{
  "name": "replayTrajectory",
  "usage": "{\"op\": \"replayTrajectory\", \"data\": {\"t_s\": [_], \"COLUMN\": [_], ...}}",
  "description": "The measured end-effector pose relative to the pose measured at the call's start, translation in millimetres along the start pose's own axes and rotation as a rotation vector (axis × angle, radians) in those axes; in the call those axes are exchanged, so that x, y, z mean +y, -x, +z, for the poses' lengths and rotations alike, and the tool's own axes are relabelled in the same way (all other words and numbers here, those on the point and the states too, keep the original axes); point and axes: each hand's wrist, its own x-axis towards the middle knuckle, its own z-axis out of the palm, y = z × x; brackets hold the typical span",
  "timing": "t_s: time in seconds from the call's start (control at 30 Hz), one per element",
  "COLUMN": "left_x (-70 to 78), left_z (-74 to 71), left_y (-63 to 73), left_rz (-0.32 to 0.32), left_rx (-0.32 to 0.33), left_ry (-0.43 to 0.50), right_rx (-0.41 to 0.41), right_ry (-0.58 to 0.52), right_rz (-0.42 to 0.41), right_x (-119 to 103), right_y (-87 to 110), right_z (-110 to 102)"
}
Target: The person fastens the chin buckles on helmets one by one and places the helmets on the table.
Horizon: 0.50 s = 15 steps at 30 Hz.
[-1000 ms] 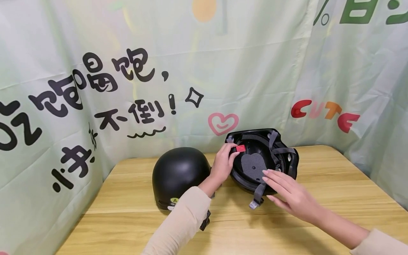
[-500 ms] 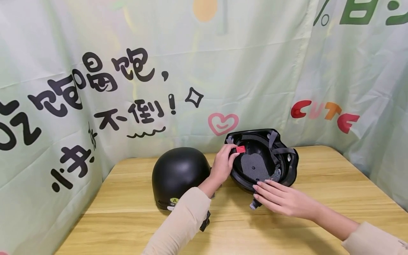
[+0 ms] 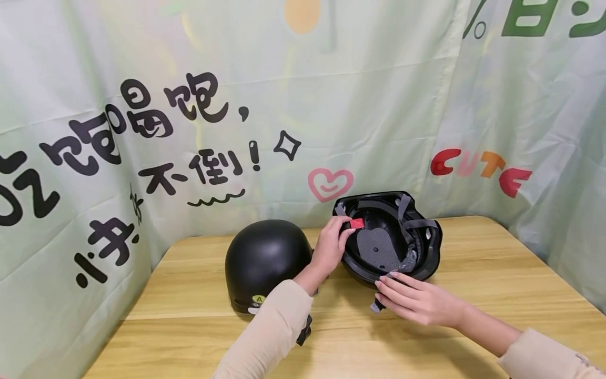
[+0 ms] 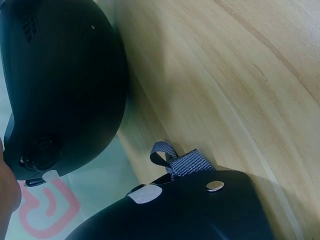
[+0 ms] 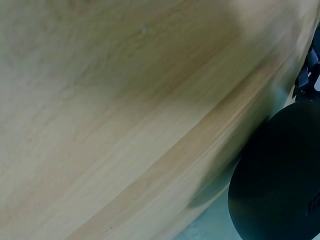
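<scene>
A black helmet (image 3: 376, 247) lies upside down on the table, its padded inside facing up. At its left rim my left hand (image 3: 330, 245) pinches a red buckle (image 3: 356, 223) between thumb and fingers. My right hand (image 3: 421, 301) lies at the near rim, its fingers across a grey chin strap whose clear-tipped end (image 3: 375, 306) hangs below them. The thumb is hidden, so I cannot tell whether it pinches the strap. In the left wrist view, a bit of my left hand (image 4: 7, 192) shows beside that helmet's shell (image 4: 65, 80). The right wrist view shows only its dark shell (image 5: 280, 170), without the hand.
A second black helmet (image 3: 267, 258) stands upright just left, behind my left forearm. Its strap buckle (image 3: 304, 329) hangs near that sleeve. The wooden table (image 3: 189, 342) meets a printed curtain (image 3: 265, 95) at its far edge.
My right hand has moved left and slightly down from the helmet's inner edge, over the chin strap, covering its middle. The left hand keeps its pinch on the red buckle.
</scene>
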Motion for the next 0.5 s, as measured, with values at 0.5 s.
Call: {"op": "replayTrajectory", "data": {"t_s": [0.5], "left_x": [-2.4], "left_z": [-0.6], "left_y": [1.0], "left_rz": [0.010], "left_rx": [-0.019], "left_ry": [-0.014], "right_rx": [0.060], "right_ry": [-0.123], "right_rz": [0.238], "right_x": [0], "right_y": [-18.5], "right_z": [-3]}}
